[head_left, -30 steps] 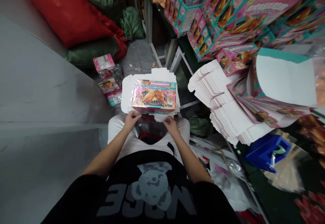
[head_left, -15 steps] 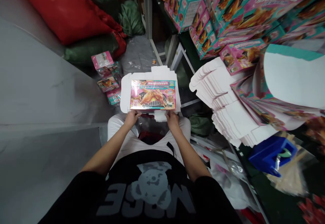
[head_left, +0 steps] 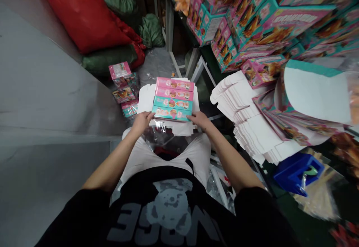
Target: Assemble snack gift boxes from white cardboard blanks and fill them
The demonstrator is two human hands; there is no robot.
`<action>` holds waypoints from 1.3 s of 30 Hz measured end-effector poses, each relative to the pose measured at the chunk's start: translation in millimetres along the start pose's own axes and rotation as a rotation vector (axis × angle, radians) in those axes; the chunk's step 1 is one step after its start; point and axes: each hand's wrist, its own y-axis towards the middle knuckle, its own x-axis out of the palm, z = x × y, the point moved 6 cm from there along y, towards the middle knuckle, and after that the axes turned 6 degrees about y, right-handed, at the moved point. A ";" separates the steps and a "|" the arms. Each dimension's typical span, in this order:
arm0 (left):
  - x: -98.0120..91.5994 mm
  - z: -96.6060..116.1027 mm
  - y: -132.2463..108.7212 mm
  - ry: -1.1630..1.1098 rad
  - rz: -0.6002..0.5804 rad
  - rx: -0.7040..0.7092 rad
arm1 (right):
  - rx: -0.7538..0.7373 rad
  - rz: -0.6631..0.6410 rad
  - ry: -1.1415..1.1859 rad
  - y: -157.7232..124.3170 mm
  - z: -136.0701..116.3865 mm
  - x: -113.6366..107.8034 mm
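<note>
A bundle of pink and teal boxes (head_left: 173, 99) lies over white flat cardboard (head_left: 144, 98) above my lap, its narrow striped sides facing up. Clear plastic film (head_left: 160, 126) shines along its near edge. At the bundle's near left corner, my left hand (head_left: 142, 123) grips with thumb and fingers pressed together. My right hand (head_left: 199, 120) pinches the near right corner in the same way. The undersides of the boxes and some fingertips are hidden.
Wrapped bundles (head_left: 123, 90) are stacked on the floor at left, near a red sack (head_left: 84, 19). On the right table are fanned white cardboard blanks (head_left: 252, 123), a blue tape dispenser (head_left: 297, 172) and piled printed boxes (head_left: 269, 26).
The bundle has turned from its large picture face to its striped narrow sides. My hands have moved up from its near edge to its near corners, the right one further outward.
</note>
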 end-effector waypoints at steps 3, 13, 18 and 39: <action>-6.2 0.9 13.1 0.007 -0.080 -0.053 | 0.035 -0.078 0.055 9.5 -6.5 -7.9; 3.9 -15.9 2.3 -0.516 0.071 -0.269 | 0.132 0.125 0.423 -6.6 17.7 18.4; 10.2 -21.4 -6.7 -0.595 0.045 -0.351 | 0.144 0.205 0.753 -33.8 26.7 41.0; 22.8 -17.0 -17.8 -0.840 -0.031 -0.426 | -0.053 0.140 0.774 -44.1 28.2 63.4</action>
